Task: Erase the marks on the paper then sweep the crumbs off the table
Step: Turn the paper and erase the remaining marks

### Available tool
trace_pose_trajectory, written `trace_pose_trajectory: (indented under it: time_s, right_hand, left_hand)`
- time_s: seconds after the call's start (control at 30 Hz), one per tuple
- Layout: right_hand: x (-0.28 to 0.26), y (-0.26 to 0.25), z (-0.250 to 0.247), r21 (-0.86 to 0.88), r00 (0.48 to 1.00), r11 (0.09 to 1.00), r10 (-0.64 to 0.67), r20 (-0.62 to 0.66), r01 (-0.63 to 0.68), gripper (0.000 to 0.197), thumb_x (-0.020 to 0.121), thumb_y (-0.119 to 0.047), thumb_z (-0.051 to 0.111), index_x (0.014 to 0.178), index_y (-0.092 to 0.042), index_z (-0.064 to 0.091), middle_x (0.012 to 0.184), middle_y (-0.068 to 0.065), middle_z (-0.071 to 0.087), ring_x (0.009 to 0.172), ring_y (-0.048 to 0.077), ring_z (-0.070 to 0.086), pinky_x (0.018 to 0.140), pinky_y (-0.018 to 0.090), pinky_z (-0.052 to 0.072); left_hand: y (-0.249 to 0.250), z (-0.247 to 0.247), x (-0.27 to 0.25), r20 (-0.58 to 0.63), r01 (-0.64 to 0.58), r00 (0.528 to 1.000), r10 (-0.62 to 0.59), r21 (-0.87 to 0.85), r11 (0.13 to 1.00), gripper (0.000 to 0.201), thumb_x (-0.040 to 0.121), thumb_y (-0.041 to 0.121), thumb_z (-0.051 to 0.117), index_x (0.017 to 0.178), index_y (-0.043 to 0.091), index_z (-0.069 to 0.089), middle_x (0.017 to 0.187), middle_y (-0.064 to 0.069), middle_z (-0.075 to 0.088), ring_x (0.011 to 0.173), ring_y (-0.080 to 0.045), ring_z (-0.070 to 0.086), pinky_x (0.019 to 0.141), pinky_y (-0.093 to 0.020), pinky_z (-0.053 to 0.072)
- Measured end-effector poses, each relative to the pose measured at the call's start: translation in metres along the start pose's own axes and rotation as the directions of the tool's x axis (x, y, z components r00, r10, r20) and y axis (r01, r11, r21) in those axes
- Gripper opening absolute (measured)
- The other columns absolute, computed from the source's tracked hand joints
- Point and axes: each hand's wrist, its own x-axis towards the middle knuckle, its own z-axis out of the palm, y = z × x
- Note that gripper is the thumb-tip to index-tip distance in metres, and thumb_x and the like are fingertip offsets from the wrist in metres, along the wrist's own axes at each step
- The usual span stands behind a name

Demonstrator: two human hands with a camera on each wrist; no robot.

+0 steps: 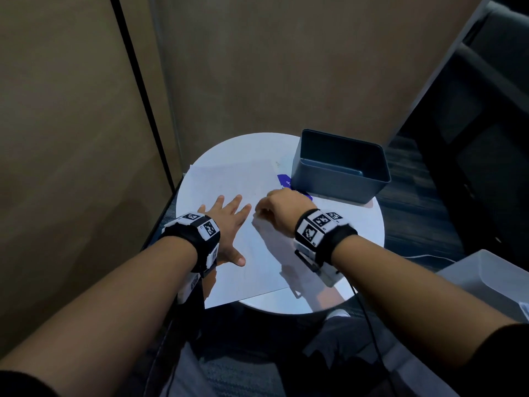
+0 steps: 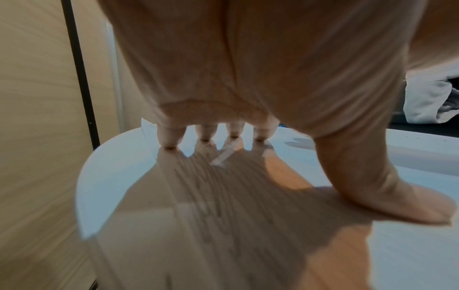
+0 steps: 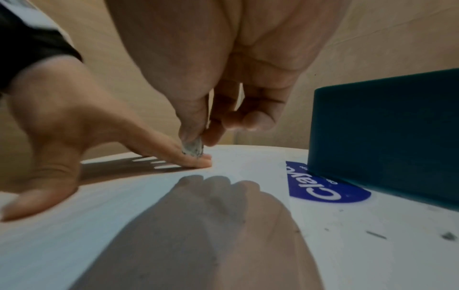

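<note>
A white sheet of paper point(image 1: 252, 253) lies on a round white table point(image 1: 363, 224). My left hand point(image 1: 229, 222) lies flat on the paper with its fingers spread, pressing it down; the left wrist view shows the fingertips point(image 2: 170, 141) on the sheet. My right hand point(image 1: 282, 206) hovers just right of the left one and pinches a small dirty grey eraser point(image 3: 192, 150) between thumb and fingers, its tip close over the paper. Dark eraser crumbs point(image 3: 376, 234) lie on the table at the right.
A dark grey open bin point(image 1: 340, 164) stands at the table's back right, partly on a blue label point(image 3: 323, 190). Brown panel walls close in behind and to the left. A pale container point(image 1: 492, 279) sits off the table at the right.
</note>
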Motion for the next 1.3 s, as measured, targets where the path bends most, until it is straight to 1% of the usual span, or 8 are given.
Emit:
trace_pose_trajectory:
  time_s: [0.1,0.33,0.5,0.6,0.77,0.93,1.1,1.3]
  right_hand:
    - [0.000,-0.002,0.011,-0.037,0.993,0.999,0.039,0.110,-0.036,0.024,0.093,-0.024,0.055,0.111,-0.023,0.070,0.111,0.004,0.066,0.104,0.026,0.062,0.081,0.032,0.050]
    - [-0.054,-0.004,0.024,-0.057,0.978,0.996,-0.048,0.205,0.061,0.019,0.089,-0.024,0.054,0.100,-0.023,0.070,0.104,0.000,0.066,0.097,0.026,0.062,0.080,0.036,0.053]
    - [-0.008,-0.001,0.003,-0.003,0.999,1.000,0.027,0.024,-0.027,0.024,0.096,-0.028,0.053,0.110,-0.020,0.070,0.107,0.004,0.066,0.099,0.026,0.063,0.085,0.040,0.054]
    - [0.000,-0.008,0.013,-0.043,0.994,0.998,0.046,0.098,-0.042,0.025,0.094,-0.024,0.053,0.112,-0.019,0.070,0.109,0.005,0.065,0.101,0.028,0.063,0.082,0.037,0.054]
    - [-0.047,-0.006,0.028,-0.025,0.994,0.999,-0.032,0.103,0.035,0.027,0.094,-0.026,0.050,0.110,-0.019,0.070,0.108,0.002,0.065,0.105,0.026,0.060,0.082,0.036,0.051]
    - [-0.071,-0.014,0.029,-0.037,0.973,0.995,-0.085,0.213,0.095,0.026,0.092,-0.028,0.049,0.105,-0.021,0.071,0.103,0.002,0.065,0.099,0.027,0.062,0.078,0.035,0.052]
    - [-0.049,-0.012,0.018,-0.017,0.999,1.000,0.005,0.054,-0.004,0.027,0.096,-0.029,0.050,0.114,-0.022,0.070,0.109,0.002,0.065,0.103,0.026,0.061,0.083,0.037,0.052]
    - [-0.090,-0.015,0.040,0.009,0.990,1.000,-0.030,0.135,0.029,0.025,0.091,-0.031,0.048,0.103,-0.027,0.070,0.102,-0.002,0.063,0.101,0.025,0.061,0.077,0.036,0.052]
  left_hand:
    - [-0.001,-0.001,0.000,0.011,0.008,1.000,-0.008,-0.003,1.000,0.134,0.064,0.075,0.072,0.154,0.033,-0.018,0.162,0.004,-0.025,0.151,-0.036,-0.013,0.117,-0.062,0.010]
    - [-0.001,0.005,0.005,0.019,0.015,1.000,-0.015,-0.007,1.000,0.137,0.061,0.077,0.072,0.153,0.033,-0.019,0.162,0.004,-0.027,0.150,-0.037,-0.014,0.116,-0.064,0.009]
    - [0.000,0.001,0.003,-0.010,0.007,1.000,-0.007,-0.012,1.000,0.134,0.064,0.075,0.072,0.154,0.034,-0.018,0.162,0.004,-0.025,0.151,-0.037,-0.012,0.117,-0.064,0.009]
    - [-0.002,0.003,0.003,-0.005,0.008,1.000,-0.008,-0.006,1.000,0.134,0.063,0.076,0.072,0.154,0.034,-0.018,0.162,0.004,-0.026,0.151,-0.037,-0.012,0.117,-0.064,0.009]
    - [-0.006,0.006,0.011,0.000,0.005,1.000,-0.005,-0.023,1.000,0.139,0.059,0.079,0.072,0.153,0.034,-0.020,0.162,0.004,-0.027,0.150,-0.038,-0.014,0.116,-0.065,0.008]
    - [-0.007,0.008,0.009,0.002,0.005,1.000,-0.005,-0.036,0.999,0.138,0.058,0.079,0.072,0.152,0.035,-0.019,0.162,0.005,-0.027,0.150,-0.037,-0.014,0.116,-0.065,0.008]
    - [-0.005,0.004,0.009,0.009,0.001,1.000,-0.001,-0.036,0.999,0.138,0.059,0.078,0.073,0.153,0.034,-0.018,0.162,0.004,-0.026,0.151,-0.037,-0.013,0.116,-0.065,0.009]
    - [-0.010,0.005,0.008,0.016,-0.032,0.999,0.033,-0.076,0.997,0.147,0.047,0.089,0.068,0.155,0.033,-0.016,0.162,0.004,-0.025,0.150,-0.037,-0.013,0.114,-0.067,0.008]
